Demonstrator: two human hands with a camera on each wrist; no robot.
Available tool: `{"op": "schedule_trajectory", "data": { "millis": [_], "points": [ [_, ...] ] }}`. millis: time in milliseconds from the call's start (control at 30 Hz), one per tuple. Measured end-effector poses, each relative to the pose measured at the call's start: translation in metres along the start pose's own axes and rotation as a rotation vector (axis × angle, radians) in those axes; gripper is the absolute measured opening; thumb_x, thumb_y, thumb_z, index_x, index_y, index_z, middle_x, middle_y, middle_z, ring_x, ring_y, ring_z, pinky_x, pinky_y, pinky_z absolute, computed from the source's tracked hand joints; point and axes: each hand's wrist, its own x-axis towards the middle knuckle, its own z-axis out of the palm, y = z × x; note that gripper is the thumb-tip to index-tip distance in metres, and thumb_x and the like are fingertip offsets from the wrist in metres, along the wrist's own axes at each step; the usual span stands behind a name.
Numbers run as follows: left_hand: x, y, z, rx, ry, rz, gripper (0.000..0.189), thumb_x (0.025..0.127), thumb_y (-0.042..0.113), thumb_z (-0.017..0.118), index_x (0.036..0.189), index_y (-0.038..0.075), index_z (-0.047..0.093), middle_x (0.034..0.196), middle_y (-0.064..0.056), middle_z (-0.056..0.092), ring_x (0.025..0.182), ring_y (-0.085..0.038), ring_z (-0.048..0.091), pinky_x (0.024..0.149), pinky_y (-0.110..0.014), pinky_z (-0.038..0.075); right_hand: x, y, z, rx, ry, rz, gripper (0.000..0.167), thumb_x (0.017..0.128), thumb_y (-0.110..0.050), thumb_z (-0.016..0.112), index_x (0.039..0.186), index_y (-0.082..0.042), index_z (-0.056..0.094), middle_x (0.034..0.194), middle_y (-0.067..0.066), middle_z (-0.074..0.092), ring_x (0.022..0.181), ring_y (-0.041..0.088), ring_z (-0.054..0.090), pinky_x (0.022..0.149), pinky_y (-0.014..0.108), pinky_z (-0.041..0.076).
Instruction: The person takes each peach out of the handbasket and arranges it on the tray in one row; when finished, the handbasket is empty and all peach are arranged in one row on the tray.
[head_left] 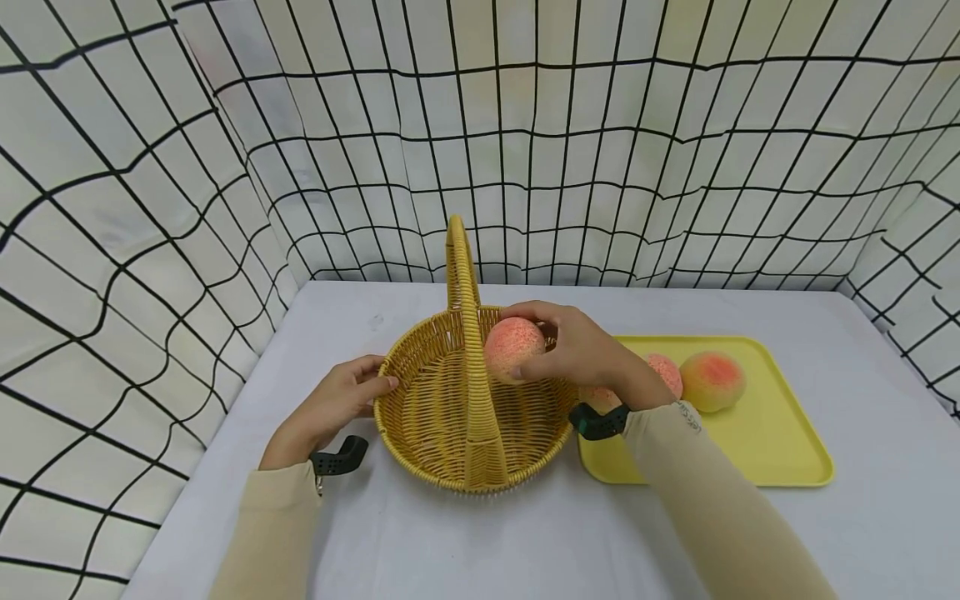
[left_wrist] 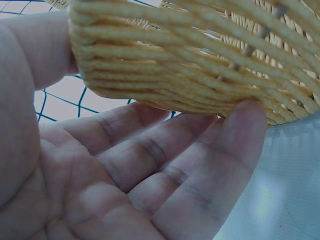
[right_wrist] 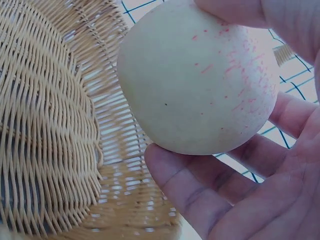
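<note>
A round wicker basket [head_left: 431, 417] with a tall arched handle stands on the table. My left hand [head_left: 337, 404] grips its left rim, thumb over the edge and fingers against the outer wall, as the left wrist view shows the weave [left_wrist: 165, 55] above the fingers. In my right hand [head_left: 573, 346] is a pink-speckled peach [head_left: 513, 348], held between thumb and fingers over the basket's right part, just right of the handle. Close up in the right wrist view, the peach [right_wrist: 195, 80] looks pale with red flecks. No fruit shows in the visible part of the basket's inside.
Right of the basket lies a yellow tray [head_left: 780, 442]. On it are a red-and-yellow peach [head_left: 712, 382], a pink peach [head_left: 663, 375] and another peach [head_left: 600, 400], the latter two partly hidden by the right arm. Black netting [head_left: 570, 167] over white cloth encloses the back and sides.
</note>
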Motion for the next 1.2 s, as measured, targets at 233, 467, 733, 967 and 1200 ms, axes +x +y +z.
{"op": "schedule_trajectory", "data": {
  "millis": [233, 467, 733, 967, 1200],
  "points": [
    [0.000, -0.001, 0.000, -0.003, 0.001, -0.002, 0.055, 0.107, 0.021, 0.056, 0.152, -0.008, 0.042, 0.135, -0.028, 0.059, 0.112, -0.030, 0.068, 0.089, -0.038, 0.061, -0.012, 0.002, -0.013, 0.000, 0.052, -0.015, 0.072, 0.081, -0.011, 0.083, 0.148, -0.014, 0.057, 0.136, 0.005, 0.062, 0.108, 0.028, 0.064, 0.085, 0.040, 0.060],
    [0.000, -0.001, 0.000, 0.002, 0.004, -0.002, 0.055, 0.107, 0.021, 0.056, 0.152, -0.008, 0.042, 0.136, -0.028, 0.059, 0.112, -0.030, 0.068, 0.089, -0.039, 0.061, -0.024, 0.006, -0.027, 0.009, 0.104, -0.006, 0.070, 0.081, -0.012, 0.082, 0.147, -0.017, 0.057, 0.137, 0.005, 0.062, 0.112, 0.027, 0.063, 0.092, 0.040, 0.059],
    [-0.001, -0.002, 0.001, -0.002, 0.002, 0.002, 0.055, 0.108, 0.022, 0.056, 0.152, -0.008, 0.042, 0.135, -0.028, 0.059, 0.111, -0.030, 0.068, 0.089, -0.039, 0.061, -0.042, 0.014, -0.048, -0.019, 0.167, 0.045, 0.072, 0.086, -0.019, 0.085, 0.151, -0.019, 0.054, 0.142, 0.001, 0.061, 0.123, 0.023, 0.061, 0.099, 0.035, 0.055],
    [-0.001, -0.001, 0.001, 0.000, 0.002, 0.004, 0.055, 0.108, 0.021, 0.055, 0.152, -0.008, 0.041, 0.135, -0.029, 0.059, 0.112, -0.031, 0.068, 0.090, -0.040, 0.061, -0.064, 0.019, -0.066, -0.032, 0.223, 0.094, 0.070, 0.090, -0.021, 0.083, 0.153, -0.019, 0.052, 0.143, 0.003, 0.060, 0.125, 0.023, 0.060, 0.097, 0.025, 0.054],
    [0.000, 0.000, 0.001, 0.002, 0.005, 0.000, 0.054, 0.108, 0.021, 0.056, 0.152, -0.008, 0.043, 0.135, -0.028, 0.059, 0.110, -0.030, 0.069, 0.089, -0.039, 0.061, -0.090, 0.029, -0.083, -0.051, 0.300, 0.133, 0.069, 0.093, -0.021, 0.079, 0.155, -0.019, 0.049, 0.143, 0.004, 0.059, 0.124, 0.017, 0.059, 0.094, 0.020, 0.053]
  ]
}}
